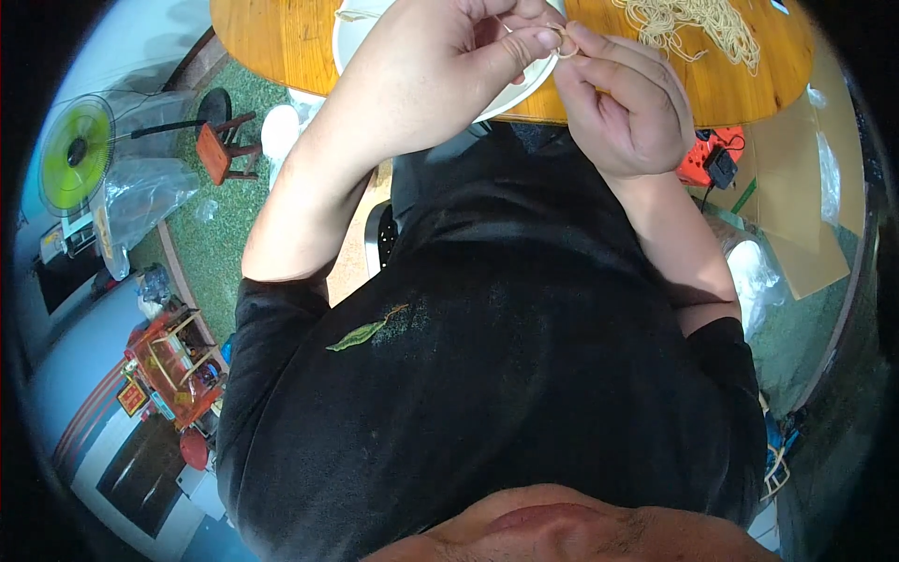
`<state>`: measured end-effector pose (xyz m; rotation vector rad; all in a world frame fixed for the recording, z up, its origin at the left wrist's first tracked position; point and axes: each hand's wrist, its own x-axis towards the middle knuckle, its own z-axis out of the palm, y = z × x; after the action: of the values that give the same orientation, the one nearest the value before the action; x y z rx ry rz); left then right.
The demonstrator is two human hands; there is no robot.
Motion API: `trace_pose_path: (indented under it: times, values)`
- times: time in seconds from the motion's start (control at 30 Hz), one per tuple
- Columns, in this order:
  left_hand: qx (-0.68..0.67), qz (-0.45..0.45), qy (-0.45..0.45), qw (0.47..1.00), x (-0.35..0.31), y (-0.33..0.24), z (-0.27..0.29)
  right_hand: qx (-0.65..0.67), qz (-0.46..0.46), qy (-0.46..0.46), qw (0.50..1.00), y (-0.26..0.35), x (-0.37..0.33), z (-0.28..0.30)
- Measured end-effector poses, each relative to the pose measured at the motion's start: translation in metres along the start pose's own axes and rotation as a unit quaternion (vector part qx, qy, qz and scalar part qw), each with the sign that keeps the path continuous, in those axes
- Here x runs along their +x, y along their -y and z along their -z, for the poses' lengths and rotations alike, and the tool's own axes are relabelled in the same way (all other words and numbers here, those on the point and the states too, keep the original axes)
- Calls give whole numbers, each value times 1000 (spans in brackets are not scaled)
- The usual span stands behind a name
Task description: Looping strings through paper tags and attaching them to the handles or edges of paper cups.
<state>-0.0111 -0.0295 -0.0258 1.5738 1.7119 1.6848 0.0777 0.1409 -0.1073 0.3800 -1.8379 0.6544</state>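
Observation:
Above the wooden table's near edge, my two hands meet around a thin cream cord bent into a small loop. My left hand pinches the cord between thumb and fingertips, the thumb lying on top of it. From the other side, the fingertips of my right hand close on the same loop. Part of the cord is hidden behind my left fingers. Beneath my left hand is a white plate or shallow basin, mostly covered by the hand; a thin pale strand lies at its left side.
A heap of cream cord lies on the table at the right. Below the table's right edge are a red box-like item with a black plug and cardboard. A green fan and a small wooden stool stand at left.

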Motion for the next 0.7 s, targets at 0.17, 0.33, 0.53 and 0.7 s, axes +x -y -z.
trace_pose_path:
  times: [0.17,0.33,0.53,0.7]
  values:
    - [12,339,-23,941,13,-20,-1,-11,0,10,1000,-3,-2,3]
    - [-64,295,-44,952,13,-18,-2,-4,-25,13,1000,1,-2,4]
    - [-112,190,-15,975,12,6,-1,24,-23,-1,999,3,1,2]
    - [-93,333,-50,937,12,-9,-1,64,9,-36,997,-9,-6,3]
